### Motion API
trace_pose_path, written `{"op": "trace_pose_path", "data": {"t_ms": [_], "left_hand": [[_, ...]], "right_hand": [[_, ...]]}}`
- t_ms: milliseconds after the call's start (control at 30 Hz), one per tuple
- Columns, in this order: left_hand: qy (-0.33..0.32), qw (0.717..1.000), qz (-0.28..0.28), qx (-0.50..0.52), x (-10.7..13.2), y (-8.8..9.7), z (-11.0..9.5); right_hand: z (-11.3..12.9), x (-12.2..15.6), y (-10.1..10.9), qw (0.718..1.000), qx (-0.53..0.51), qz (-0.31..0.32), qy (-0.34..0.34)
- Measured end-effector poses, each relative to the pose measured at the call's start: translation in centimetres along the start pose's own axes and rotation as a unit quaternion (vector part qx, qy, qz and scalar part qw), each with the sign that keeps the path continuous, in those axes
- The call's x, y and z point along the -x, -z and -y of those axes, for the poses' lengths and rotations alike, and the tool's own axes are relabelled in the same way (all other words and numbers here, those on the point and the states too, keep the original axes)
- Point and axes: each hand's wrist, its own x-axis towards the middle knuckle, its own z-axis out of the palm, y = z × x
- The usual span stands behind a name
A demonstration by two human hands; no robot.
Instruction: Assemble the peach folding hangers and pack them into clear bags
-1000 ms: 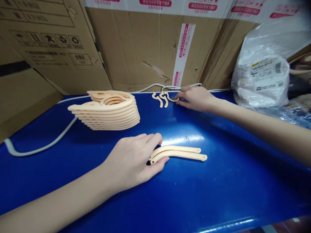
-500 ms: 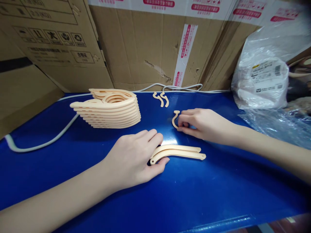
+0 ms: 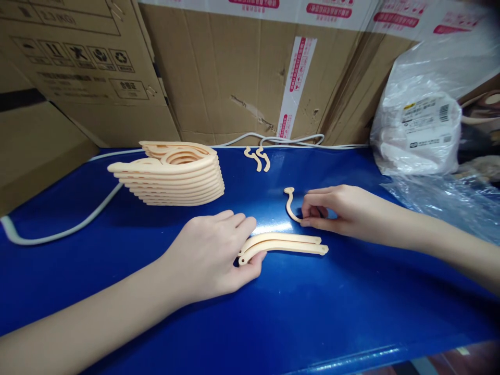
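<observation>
My left hand [image 3: 213,255] pinches the left end of two peach plastic hanger arms [image 3: 285,244] that lie side by side on the blue table [image 3: 312,312]. My right hand [image 3: 336,213] is closed on one small peach hook [image 3: 289,204], whose curved end points away from me just above the arms. Two more loose hooks [image 3: 258,158] lie near the table's back edge. A stack of several folded peach hangers [image 3: 172,174] stands at the back left.
Cardboard boxes [image 3: 234,73] wall the back and left. A white cable [image 3: 58,237] runs along the back edge and down the left side. A white plastic bag [image 3: 420,125] and clear film [image 3: 449,200] sit at the right.
My right hand picked one hook from the group at the back edge and brought it toward me, close to the hanger arms. My left hand stayed on the arms.
</observation>
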Motion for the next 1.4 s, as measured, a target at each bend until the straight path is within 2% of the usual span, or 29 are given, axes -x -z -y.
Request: {"op": "trace_pose_path", "data": {"t_ms": [100, 200, 300, 400, 533, 667, 833, 1033, 1200, 1300, 1400], "left_hand": [[0.003, 1.000, -0.019, 0.003, 0.0, -0.1, 0.0], [0.001, 1.000, -0.003, 0.010, 0.1, -0.2, 0.1], [0.003, 1.000, -0.008, 0.020, 0.2, -0.2, 0.1], [0.015, 0.999, -0.007, 0.036, 0.3, -0.3, 0.1], [0.024, 0.998, 0.007, 0.058, 0.4, -0.4, 0.2], [0.032, 0.996, 0.014, 0.083, 0.5, -0.3, 0.3], [0.059, 0.993, 0.031, 0.097, 0.4, -0.3, 0.5], [0.057, 0.993, 0.031, 0.094, 0.3, -0.2, 0.6], [0.054, 0.993, 0.024, 0.099, 0.3, -0.3, 0.6], [0.051, 0.993, 0.021, 0.103, 0.4, -0.3, 0.6], [0.045, 0.992, 0.018, 0.114, 0.5, -0.3, 0.6]], "right_hand": [[0.0, -0.6, 0.8, 1.000, -0.006, 0.014, -0.013], [-0.6, -2.5, 1.7, 0.999, 0.032, -0.035, -0.025], [-1.5, -5.6, 2.2, 0.991, 0.103, -0.071, -0.038], [-2.5, -9.0, 1.8, 0.980, 0.162, -0.087, -0.072], [-3.2, -12.2, 0.6, 0.975, 0.176, -0.104, -0.093], [-3.1, -13.5, -0.4, 0.979, 0.156, -0.102, -0.080], [-2.6, -13.6, -0.9, 0.982, 0.136, -0.110, -0.075], [-2.3, -13.8, -1.1, 0.983, 0.138, -0.113, -0.053], [-3.2, -15.0, 0.0, 0.979, 0.164, -0.120, -0.019], [-4.2, -16.6, 0.9, 0.974, 0.198, -0.105, 0.028], [-5.0, -18.4, 1.5, 0.967, 0.232, -0.059, 0.091]]}}
